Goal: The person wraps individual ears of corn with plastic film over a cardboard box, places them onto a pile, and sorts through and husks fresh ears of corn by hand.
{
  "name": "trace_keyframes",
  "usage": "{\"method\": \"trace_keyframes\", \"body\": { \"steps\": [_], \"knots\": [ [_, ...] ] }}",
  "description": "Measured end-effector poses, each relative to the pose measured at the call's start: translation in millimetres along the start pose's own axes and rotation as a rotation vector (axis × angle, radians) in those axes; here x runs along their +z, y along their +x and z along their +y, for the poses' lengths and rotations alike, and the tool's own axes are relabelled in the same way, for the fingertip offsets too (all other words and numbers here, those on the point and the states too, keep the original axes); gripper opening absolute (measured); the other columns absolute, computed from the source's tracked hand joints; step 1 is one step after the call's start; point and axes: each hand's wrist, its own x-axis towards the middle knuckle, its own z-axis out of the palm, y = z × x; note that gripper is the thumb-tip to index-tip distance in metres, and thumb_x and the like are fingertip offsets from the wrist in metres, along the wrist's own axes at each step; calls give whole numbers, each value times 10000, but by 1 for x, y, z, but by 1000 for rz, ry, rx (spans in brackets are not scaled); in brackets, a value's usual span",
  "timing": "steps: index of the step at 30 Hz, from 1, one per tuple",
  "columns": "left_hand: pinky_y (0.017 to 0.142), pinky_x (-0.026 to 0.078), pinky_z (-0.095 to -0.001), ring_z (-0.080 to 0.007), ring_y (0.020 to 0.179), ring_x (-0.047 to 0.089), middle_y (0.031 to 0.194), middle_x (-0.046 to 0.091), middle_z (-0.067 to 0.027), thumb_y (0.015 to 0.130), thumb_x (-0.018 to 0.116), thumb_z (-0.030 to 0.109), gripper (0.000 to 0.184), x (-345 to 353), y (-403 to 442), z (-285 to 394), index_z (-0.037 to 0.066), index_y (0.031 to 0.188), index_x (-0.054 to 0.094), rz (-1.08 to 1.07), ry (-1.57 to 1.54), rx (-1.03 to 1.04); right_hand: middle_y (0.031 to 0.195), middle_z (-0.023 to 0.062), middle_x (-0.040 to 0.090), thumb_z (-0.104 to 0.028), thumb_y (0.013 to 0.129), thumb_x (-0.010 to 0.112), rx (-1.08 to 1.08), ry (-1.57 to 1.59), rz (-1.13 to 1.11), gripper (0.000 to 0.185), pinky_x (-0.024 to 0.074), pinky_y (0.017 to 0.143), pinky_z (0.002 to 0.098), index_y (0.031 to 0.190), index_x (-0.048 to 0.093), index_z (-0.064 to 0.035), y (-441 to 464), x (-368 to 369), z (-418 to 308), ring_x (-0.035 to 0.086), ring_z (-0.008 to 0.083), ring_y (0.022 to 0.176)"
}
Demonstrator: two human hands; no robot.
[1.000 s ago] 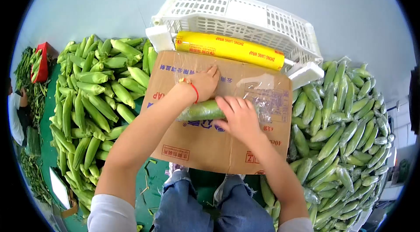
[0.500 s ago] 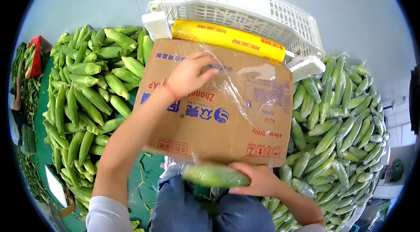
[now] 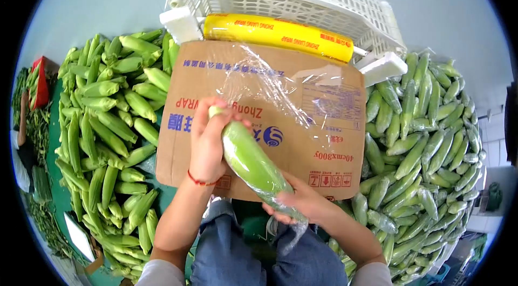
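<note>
Fingers of left hand (image 3: pixel 208 138) clasp upper end of husked-in, film-wrapped corn ear (image 3: pixel 251 164); right hand (image 3: pixel 306 202) grips its lower end. Ear slants 11-to-5 o'clock over cardboard (image 3: pixel 175 151). Film handling apparently in hand; loose film tail (image 3: pixel 295 236) calls for steady grip.

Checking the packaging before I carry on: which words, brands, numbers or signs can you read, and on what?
"ZHONG LIANG WRAP", repeated: yellow roll.
"Zhong": cardboard, upside down.
"WRAP": cardboard.
"40cm": cardboard; following figures unclear.
"公司监制": cardboard.
Boxed arrow sign: cardboard; neighbouring signs unclear.
Other cardboard print, including the blue table: too small, blurred or covered.
</note>
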Motion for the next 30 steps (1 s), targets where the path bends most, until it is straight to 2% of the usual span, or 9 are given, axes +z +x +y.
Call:
{"method": "trace_keyframes", "body": {
  "steps": [2, 5, 9, 10, 14, 16, 20, 24, 30],
  "knots": [
    [679, 551, -372, -242, 803, 646, 841, 572, -102, 924, 507, 48, 183, -12, -13, -10, 108, 1095, 483, 107, 25, 82, 951, 181, 639, -325, 825, 744, -503, -1261, 451, 641, 525, 563, 276, 1321, 467, -29, -9, -2, -7, 641, 190, 661],
    [781, 535, -366, -251, 908, 642, 891, 607, -64, 980, 528, 180, 182, -26, -32, -25, 103, 1144, 543, 306, -23, 52, 865, 142, 615, -307, 871, 690, -857, -1462, 642, 506, 527, 574, 313, 1259, 496, -47, -28, 5, -29, 626, 190, 643],
    [764, 537, -338, -176, 851, 635, 897, 627, -76, 1030, 418, 368, 331, -56, -61, -32, 67, 988, 549, 125, 104, -177, 750, 90, 584, -284, 932, 617, -1301, -653, 709, 335, 530, 589, 361, 1176, 533, -70, -31, 4, -52, 606, 191, 619],
    [915, 522, -401, -250, 1103, 619, 1203, 621, -144, 1024, 363, 451, 532, -63, -75, -26, 12, 1302, 475, -186, 160, -328, 721, 77, 577, -278, 947, 599, -1305, -184, 579, 295, 531, 592, 373, 1155, 543, -76, -21, 7, -55, 601, 191, 614],
    [925, 472, -376, -259, 1111, 582, 1225, 583, -181, 987, 448, 453, 656, -39, -98, -20, -39, 1411, 359, -504, 814, -349, 568, 24, 444, -266, 1016, 472, -873, 444, 201, 168, 515, 552, 420, 1058, 478, -103, 2, 4, -47, 482, 176, 477],
    [995, 397, -399, -287, 1198, 493, 1301, 519, -188, 900, 635, 411, 700, -13, -109, -13, -37, 1385, 403, -438, 178, -312, 539, 18, 390, -283, 1018, 472, -1001, 334, 321, 164, 487, 525, 383, 1013, 455, -121, -15, 10, -55, 471, 176, 464],
    [1004, 377, -457, -393, 1197, 484, 1296, 480, -238, 794, 685, 214, 764, 0, -84, -3, -38, 1421, 328, -907, 1065, 145, 776, 74, 541, -308, 991, 521, -1191, 388, 317, 332, 521, 669, 383, 1253, 415, -133, -23, -6, -52, 575, 204, 685],
    [981, 404, -464, -422, 1119, 494, 1256, 483, -249, 784, 699, 227, 739, 59, -66, -21, 16, 1417, 381, -827, 1307, 227, 1138, 108, 559, -237, 893, 624, -919, 40, 704, 612, 472, 937, 375, 1405, 337, -63, 4, -7, 31, 573, 257, 1043],
    [1056, 363, -473, -420, 1291, 404, 1433, 358, -255, 764, 731, 200, 714, 32, -62, -23, 42, 1396, 438, -923, 1561, 448, 932, 117, 615, -439, 928, 521, -948, 364, 917, 441, 531, 703, 436, 1181, 507, -78, -123, -111, -40, 619, 263, 802]
  ]
}}
